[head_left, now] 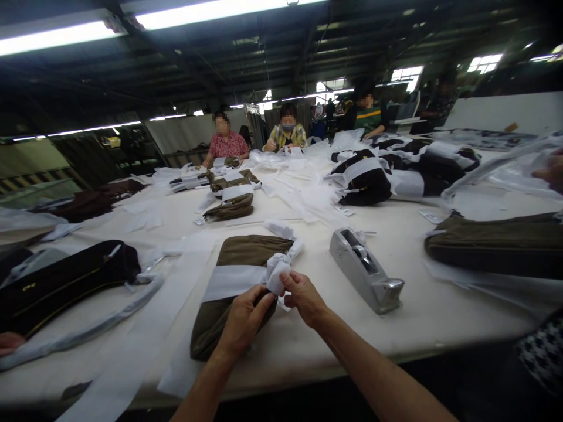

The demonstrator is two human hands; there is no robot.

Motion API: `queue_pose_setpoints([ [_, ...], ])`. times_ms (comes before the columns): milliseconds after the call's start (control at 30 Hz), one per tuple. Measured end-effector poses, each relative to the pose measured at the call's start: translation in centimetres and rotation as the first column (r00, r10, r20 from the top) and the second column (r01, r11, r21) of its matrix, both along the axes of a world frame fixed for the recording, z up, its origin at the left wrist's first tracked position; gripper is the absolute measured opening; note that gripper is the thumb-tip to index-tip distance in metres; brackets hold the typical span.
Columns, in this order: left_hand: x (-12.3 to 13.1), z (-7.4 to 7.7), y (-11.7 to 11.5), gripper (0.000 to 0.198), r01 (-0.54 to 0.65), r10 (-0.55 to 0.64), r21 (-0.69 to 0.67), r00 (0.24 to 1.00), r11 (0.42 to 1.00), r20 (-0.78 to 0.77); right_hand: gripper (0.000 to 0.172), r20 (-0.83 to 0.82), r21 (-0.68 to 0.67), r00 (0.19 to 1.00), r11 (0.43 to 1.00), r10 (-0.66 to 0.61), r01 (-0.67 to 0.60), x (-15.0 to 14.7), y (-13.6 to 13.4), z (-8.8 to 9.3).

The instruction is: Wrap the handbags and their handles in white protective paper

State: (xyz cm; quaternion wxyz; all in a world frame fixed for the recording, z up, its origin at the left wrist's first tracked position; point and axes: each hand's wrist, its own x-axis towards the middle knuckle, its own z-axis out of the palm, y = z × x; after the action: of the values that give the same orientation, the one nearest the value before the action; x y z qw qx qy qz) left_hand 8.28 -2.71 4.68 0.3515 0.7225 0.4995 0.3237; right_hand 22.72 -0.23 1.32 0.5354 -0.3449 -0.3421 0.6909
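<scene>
An olive-brown bag (248, 249) lies on the table in front of me, with a white paper band (233, 282) around its middle. White tissue paper (277, 274) is wrapped at the bag's right edge. My left hand (248, 316) rests on the bag's lower right side, thumb and fingers closed at the edge beside the tissue. My right hand (303, 296) pinches the white tissue between thumb and fingers. To the right of my hands stands a grey tape dispenser (365, 266).
A black bag (88, 275) lies at the left, near another person's hand (11, 343). Another olive bag (492, 234) is at the right. Wrapped black bags (365, 179) and olive bags (233, 205) sit farther back. Several people are around the table (308, 340).
</scene>
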Motion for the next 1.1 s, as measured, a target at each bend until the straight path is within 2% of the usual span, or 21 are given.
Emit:
queue_pose_setpoints([
  [133,-0.1,-0.3,0.0,0.025,-0.019,0.019,0.006,1.0,1.0,-0.014,0.038,-0.017,-0.013,0.998,0.998,0.057,-0.058,0.9,1.0,0.4],
  [233,0.0,-0.8,0.0,0.022,-0.037,0.038,0.034,0.999,0.999,-0.039,0.037,-0.02,-0.006,0.996,0.996,0.087,-0.087,0.5,0.8,0.2],
  [333,0.2,-1.2,-0.2,0.022,-0.048,0.05,0.05,0.998,0.998,-0.034,0.036,-0.022,-0.003,0.999,0.999,0.044,-0.044,-0.3,-0.2,-0.6],
  [467,0.2,-1.3,-0.8,0.021,-0.041,0.041,-0.006,0.999,0.999,-0.025,0.035,-0.015,0.004,0.999,0.999,-0.042,0.042,-0.7,-1.1,-1.5],
  [633,0.2,-0.2,-1.5,0.028,-0.085,0.104,-0.107,0.976,0.991,0.19,0.03,0.024,0.075,0.997,0.995,-0.073,0.071,-0.9,-2.6,-0.5],
  [667,0.3,0.0,-1.6,0.029,-0.095,0.115,-0.112,0.975,0.989,0.191,0.032,0.022,0.086,0.998,0.995,-0.059,0.057,-1.1,-3.3,-0.2],
  [767,0.2,0.3,-2.2,0.03,-0.161,0.162,-0.082,0.987,0.984,0.012,0.047,-0.015,0.094,0.998,0.994,0.054,-0.053,-1.8,-5.6,0.0],
  [833,-0.5,-0.1,-2.9,0.032,-0.197,0.192,-0.058,0.978,0.979,-0.086,0.041,0.048,0.088,0.986,0.983,0.158,-0.162,-1.1,-6.4,-0.4],
  [867,-1.1,-0.5,-3.4,0.032,-0.192,0.186,-0.05,0.977,0.98,-0.108,0.031,0.15,0.104,0.976,0.98,0.155,-0.172,-0.4,-6.2,-0.8],
  [900,-1.8,-1.0,-3.9,0.031,-0.166,0.16,-0.041,0.979,0.985,-0.126,0.023,0.302,0.148,0.948,0.978,0.097,-0.147,0.6,-5.6,-1.1],
  [933,-2.5,-1.6,-4.3,0.03,-0.132,0.127,-0.02,0.98,0.991,-0.15,0.017,0.481,0.225,0.876,0.968,-0.013,-0.109,1.8,-4.7,-1.5],
  [967,-3.2,-2.3,-4.8,0.028,-0.092,0.094,0.018,0.979,0.996,-0.181,0.019,0.648,0.35,0.739,0.934,-0.182,-0.076,3.1,-3.4,-1.9],
  [1000,-3.8,-3.0,-5.2,0.025,-0.049,0.063,0.069,0.974,0.996,-0.216,0.027,0.758,0.471,0.559,0.875,-0.337,-0.111,4.3,-1.8,-2.3],
  [1033,-4.3,-3.7,-5.6,0.022,0.003,0.03,0.125,0.967,0.992,-0.255,0.038,0.824,0.527,0.366,0.822,-0.432,-0.215,5.3,-0.2,-2.6],
  [1067,-4.6,-4.3,-5.8,0.019,0.065,-0.01,0.176,0.955,0.982,-0.296,0.047,0.846,0.533,0.211,0.789,-0.49,-0.306,6.1,1.5,-2.9],
  [1100,-4.8,-5.0,-6.1,0.017,0.138,-0.058,0.215,0.939,0.967,-0.34,0.052,0.851,0.519,0.146,0.77,-0.504,-0.37,6.7,3.1,-3.2],
])
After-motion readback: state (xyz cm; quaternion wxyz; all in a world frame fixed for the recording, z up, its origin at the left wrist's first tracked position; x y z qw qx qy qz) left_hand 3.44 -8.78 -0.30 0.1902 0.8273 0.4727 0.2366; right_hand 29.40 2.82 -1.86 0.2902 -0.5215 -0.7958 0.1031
